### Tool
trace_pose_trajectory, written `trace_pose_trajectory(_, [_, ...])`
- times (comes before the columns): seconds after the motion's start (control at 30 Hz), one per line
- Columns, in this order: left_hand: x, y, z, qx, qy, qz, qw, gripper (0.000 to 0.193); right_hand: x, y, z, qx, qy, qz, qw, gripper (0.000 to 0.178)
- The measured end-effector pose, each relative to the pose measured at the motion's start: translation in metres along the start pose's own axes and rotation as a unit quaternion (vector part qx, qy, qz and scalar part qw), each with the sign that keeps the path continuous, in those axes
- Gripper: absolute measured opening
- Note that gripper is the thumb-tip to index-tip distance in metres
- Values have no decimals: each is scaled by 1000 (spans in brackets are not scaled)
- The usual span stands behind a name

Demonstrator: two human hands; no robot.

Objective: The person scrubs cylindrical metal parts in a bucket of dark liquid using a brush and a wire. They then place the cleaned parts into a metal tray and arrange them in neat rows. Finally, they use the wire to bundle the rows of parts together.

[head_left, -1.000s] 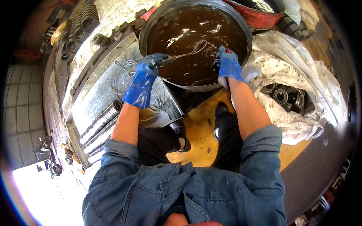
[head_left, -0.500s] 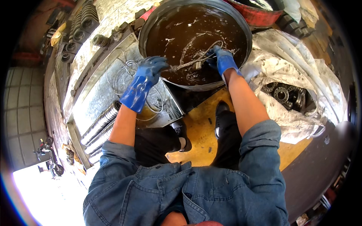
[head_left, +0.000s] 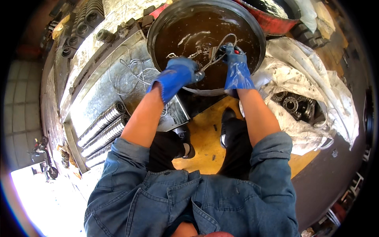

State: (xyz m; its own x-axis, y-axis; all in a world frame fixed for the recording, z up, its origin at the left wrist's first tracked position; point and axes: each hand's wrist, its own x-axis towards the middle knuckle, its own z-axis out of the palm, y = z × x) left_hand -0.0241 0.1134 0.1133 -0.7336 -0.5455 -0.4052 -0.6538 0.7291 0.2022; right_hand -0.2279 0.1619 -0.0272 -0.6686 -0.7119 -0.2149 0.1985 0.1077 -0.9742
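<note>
Left gloved hand has shifted inward over the round tub, grip clamped on rope loop; right gloved hand over tub, can't tell its grip.

Left hand has come in over the tub and closed on the rope
From my end I see the left hand gone from spread fingers near the tub's left rim to a curled grip farther right; the rope's loop, lying low half a second ago, now rises between both hands; the right hand has shifted slightly away from me, and a red spot shows there again
</note>
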Motion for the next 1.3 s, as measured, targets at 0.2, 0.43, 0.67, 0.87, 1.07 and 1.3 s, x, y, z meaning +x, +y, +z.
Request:
trace_pose_trajectory(0.2, [21, -20, 48, 7, -70, -49, 996, 43, -13, -17, 13, -21, -25, 35, 999, 29])
trace_pose_trajectory(0.43, [47, -50, 60, 170, -64, -48, 982, 27, 2, -5, -17, -71, -26, 48, 996, 28])
trace_pose_trajectory(0.67, [47, -38, 43, 314, -123, -18, 941, 22, -14, -63, -31, -304, 50, -94, 947, 24])
trace_pose_trajectory(0.87, [69, -39, 72, 301, -112, -61, 945, 24, -41, -72, 8, 21, -81, -91, 992, 17])
trace_pose_trajectory(1.07, [61, -39, 70, 326, 8, -15, 945, 23, -30, -37, 16, -91, -104, -43, 989, 21])
trace_pose_trajectory(1.3, [54, -75, 83, 363, 33, -40, 930, 19, -23, -40, 1, -148, -47, -33, 987, 19])
